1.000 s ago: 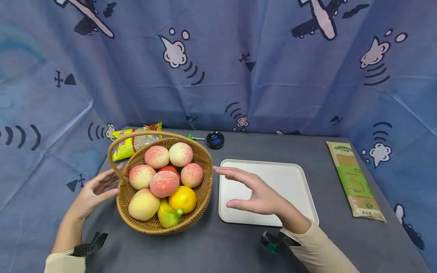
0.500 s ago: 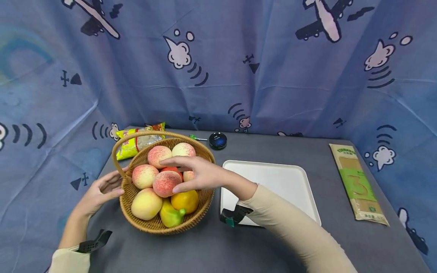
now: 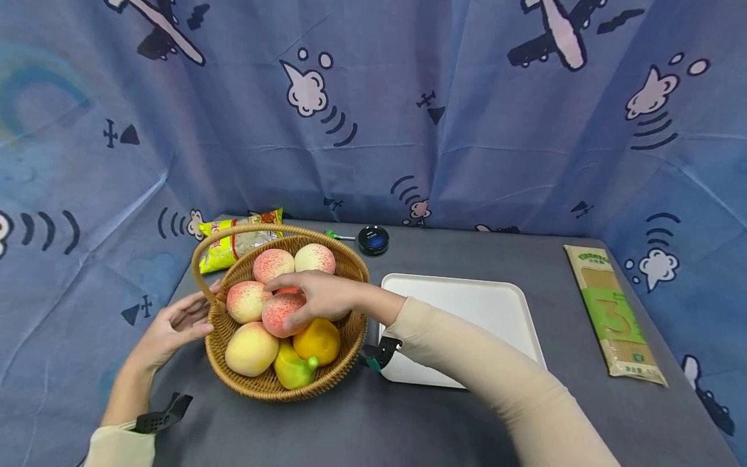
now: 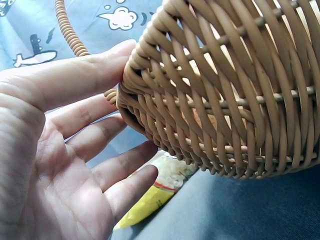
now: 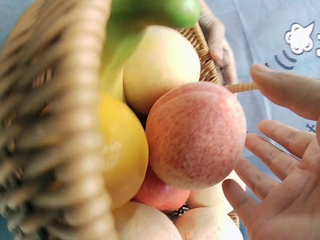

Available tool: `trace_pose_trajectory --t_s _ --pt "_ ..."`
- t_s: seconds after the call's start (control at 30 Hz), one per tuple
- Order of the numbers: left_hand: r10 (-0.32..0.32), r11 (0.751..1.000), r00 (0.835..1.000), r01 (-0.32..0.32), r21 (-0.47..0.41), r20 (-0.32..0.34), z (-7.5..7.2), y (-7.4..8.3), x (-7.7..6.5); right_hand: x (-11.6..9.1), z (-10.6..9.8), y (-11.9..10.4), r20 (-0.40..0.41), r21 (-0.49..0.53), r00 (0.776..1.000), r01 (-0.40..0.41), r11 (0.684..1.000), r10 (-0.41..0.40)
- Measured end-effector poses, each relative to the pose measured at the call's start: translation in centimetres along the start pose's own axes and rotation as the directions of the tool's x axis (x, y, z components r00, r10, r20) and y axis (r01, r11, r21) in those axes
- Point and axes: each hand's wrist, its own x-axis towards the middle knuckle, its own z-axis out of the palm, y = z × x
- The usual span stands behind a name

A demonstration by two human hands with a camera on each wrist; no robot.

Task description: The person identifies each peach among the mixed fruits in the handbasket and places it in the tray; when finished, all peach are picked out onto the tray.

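Note:
A wicker basket [image 3: 347, 266] with a tall handle holds several peaches, an orange [image 3: 321, 344], a yellow-green fruit [image 3: 293, 368] and a red fruit [image 5: 162, 194]. My left hand [image 3: 172, 334] is at the basket's left side, thumb right at the edge of its woven wall [image 4: 225, 100] and fingers loosely extended. Over the fruit, my right hand [image 3: 329, 297] reaches in from the right with thumb and fingers spread about the top pink peach [image 3: 281, 316]. In the right wrist view that peach [image 5: 197, 135] lies in front of the open palm, its fingers not curled round it.
Right of the basket lies a white tray [image 3: 467, 305], partly under my right forearm. A yellow snack bag [image 3: 218, 254], a round dark tin [image 3: 373, 240] and a small green-topped tool [image 3: 338, 235] sit behind. A flat noodle pack [image 3: 615, 314] lies far right.
My right hand has moved left from over the tray's edge to the top peach in the basket. My left hand has stayed beside the basket; the view has shifted slightly.

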Motion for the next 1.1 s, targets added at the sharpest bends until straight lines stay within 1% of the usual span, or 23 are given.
trace_pose_trajectory --t_s 0.2,0.47,0.67,0.83,0.97,1.1 --pt "-0.028 0.999 0.999 0.029 0.042 -0.029 0.1 0.3 0.0 0.4 -0.2 0.4 0.038 -0.014 0.999 -0.026 1.000 0.026" --pt "0.009 1.000 1.000 -0.009 0.003 -0.010 0.1 0.2 0.2 0.8 0.1 1.1 0.069 -0.065 0.997 -0.033 0.997 0.037" --pt "0.018 1.000 1.000 -0.018 -0.008 0.008 0.2 0.1 0.2 0.9 0.2 1.1 0.088 -0.139 0.996 -0.021 0.990 0.033" --pt "0.018 1.000 1.000 -0.018 -0.010 0.007 0.2 0.0 0.2 0.9 0.2 1.1 0.084 -0.190 0.996 0.006 0.982 0.011" --pt "0.019 1.000 1.000 -0.019 -0.005 0.004 0.2 0.0 0.2 0.8 0.2 0.8 0.073 -0.218 0.997 0.011 0.976 0.005" --pt "0.012 1.000 1.000 -0.012 -0.004 -0.001 0.1 0.0 0.1 0.4 0.1 0.4 0.038 -0.230 0.999 0.031 0.973 -0.023"
